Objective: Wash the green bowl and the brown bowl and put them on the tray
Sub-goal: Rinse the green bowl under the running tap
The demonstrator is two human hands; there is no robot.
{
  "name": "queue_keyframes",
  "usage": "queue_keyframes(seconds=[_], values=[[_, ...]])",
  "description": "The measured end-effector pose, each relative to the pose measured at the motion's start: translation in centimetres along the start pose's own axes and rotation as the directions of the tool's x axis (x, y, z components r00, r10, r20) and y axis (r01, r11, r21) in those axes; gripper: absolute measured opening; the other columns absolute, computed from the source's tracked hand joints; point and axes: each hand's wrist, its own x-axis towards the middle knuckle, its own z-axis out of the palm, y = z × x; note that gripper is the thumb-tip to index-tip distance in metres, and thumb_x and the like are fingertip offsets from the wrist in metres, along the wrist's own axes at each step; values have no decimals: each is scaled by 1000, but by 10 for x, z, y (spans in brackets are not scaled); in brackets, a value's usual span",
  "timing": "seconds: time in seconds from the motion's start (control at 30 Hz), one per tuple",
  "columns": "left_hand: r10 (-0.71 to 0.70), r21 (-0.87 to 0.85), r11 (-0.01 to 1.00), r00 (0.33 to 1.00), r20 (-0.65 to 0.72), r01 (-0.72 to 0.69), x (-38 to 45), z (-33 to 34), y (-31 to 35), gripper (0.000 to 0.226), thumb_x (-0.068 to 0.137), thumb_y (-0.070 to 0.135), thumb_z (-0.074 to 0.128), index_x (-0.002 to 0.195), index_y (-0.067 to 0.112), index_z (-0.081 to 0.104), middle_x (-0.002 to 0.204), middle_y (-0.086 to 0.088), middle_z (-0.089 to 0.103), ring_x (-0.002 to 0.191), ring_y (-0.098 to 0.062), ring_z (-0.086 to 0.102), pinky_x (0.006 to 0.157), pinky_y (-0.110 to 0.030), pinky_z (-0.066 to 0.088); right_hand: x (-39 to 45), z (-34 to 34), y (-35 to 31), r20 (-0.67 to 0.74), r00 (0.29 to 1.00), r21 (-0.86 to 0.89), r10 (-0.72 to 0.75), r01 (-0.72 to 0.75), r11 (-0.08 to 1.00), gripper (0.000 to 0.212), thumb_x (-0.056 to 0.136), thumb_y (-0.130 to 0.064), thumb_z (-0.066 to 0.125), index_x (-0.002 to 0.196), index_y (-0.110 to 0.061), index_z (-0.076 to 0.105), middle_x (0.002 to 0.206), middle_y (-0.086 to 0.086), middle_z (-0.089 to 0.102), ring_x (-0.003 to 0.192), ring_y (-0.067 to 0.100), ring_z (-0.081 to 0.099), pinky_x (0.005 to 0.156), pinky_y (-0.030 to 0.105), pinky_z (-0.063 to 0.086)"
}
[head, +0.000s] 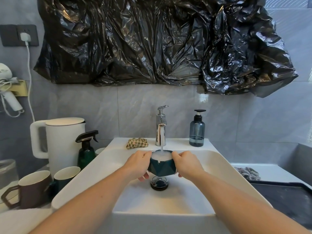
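A crumpled black plastic sheet [162,43] is seen covering the far wall above the basin. Below it, a white rectangular ceramic sink [224,168] fills the middle of the scene, with a dark flat tray [283,198] lying just beside it on the right. A white electric kettle [62,141] is stood at the far left, with a dark green spray bottle [86,150] next to it and a brown ceramic mug [31,190] nearer on the left. A chrome tap [161,125] is mounted at the far edge of the sink, and water is seen running from it. A blue-grey translucent pump bottle [197,130] is placed to the tap's right, a checked cloth [137,143] to its left.

The dark green faceted bowl [162,168] is held over the sink, above the black round drain plug [159,183], directly under the stream and filled with foamy water. It is clasped on its left side by the left hand [139,163] and on its right side by the right hand [187,163], fingers curled beneath it and thumbs pressed at the rim.
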Motion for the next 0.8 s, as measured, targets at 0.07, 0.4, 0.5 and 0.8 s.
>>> queue_keyframes(seconds=[0.07,0.4,0.5,0.8], values=[[-3,-5,1000,1000,5,3,1,0,0,44,112,36,24,124,18,62,103,-14,69,69,-25,76,62,-39,67,-1,0,0,-5,1000,0,-6,6,1000,47,105,-41,35,82,-17,68,79,5,71,68,19,67,57,25,45],[7,-59,998,1000,18,-6,2,1,-1,45,112,34,24,120,12,63,90,-8,62,68,-24,74,68,-41,65,-1,0,1,-34,998,-18,-47,46,999,49,102,-43,35,76,-20,69,82,7,72,79,25,69,72,36,58],[14,-88,996,1000,23,-12,3,1,-2,45,112,33,25,120,12,64,91,-7,61,66,-24,73,65,-40,64,0,-1,1,-70,995,-25,-69,67,997,50,102,-43,38,67,-19,64,73,5,67,67,22,59,61,32,49],[28,-150,988,999,33,-22,5,2,-3,44,114,32,27,117,11,66,104,-17,69,63,-22,72,63,-39,64,-2,-4,0,-122,987,16,-104,107,994,37,104,-44,41,96,-29,74,85,-2,72,75,15,63,55,26,42]])
